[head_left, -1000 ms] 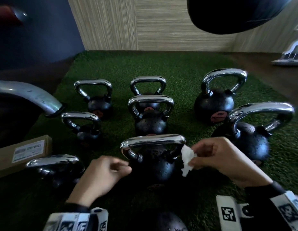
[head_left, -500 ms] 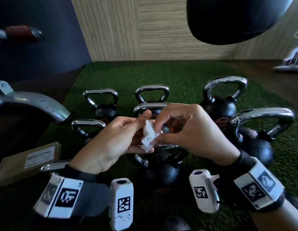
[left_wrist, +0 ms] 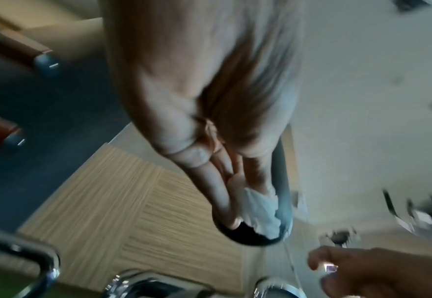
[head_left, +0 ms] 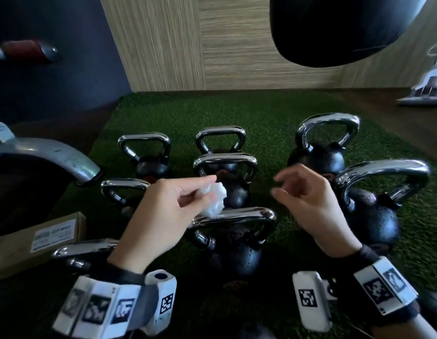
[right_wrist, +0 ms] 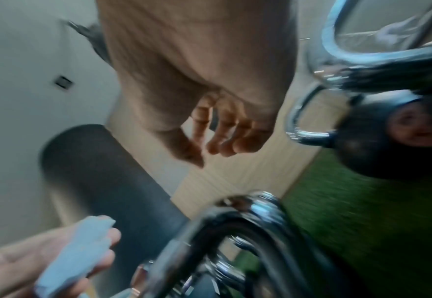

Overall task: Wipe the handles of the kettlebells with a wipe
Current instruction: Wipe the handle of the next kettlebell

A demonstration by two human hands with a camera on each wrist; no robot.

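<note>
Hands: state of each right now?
Left hand: pinching the crumpled white wipe between thumb and fingers.
Right hand: open, fingers loosely curled, holding nothing.

A cardboard box (head_left: 39, 243) at the left edge of the green turf carries a white printed label (head_left: 53, 235), but its lines of print are too small and blurred to read. The white blocks strapped to both wrists bear black-and-white square code markers (head_left: 307, 298) rather than words; one panel on the left wristband (head_left: 123, 310) shows marks that may be letters, too unclear to make out. A round reddish badge (right_wrist: 420, 129) on the body of one kettlebell shows in the right wrist view, its figures smeared by motion blur. No text can be read with certainty
</note>
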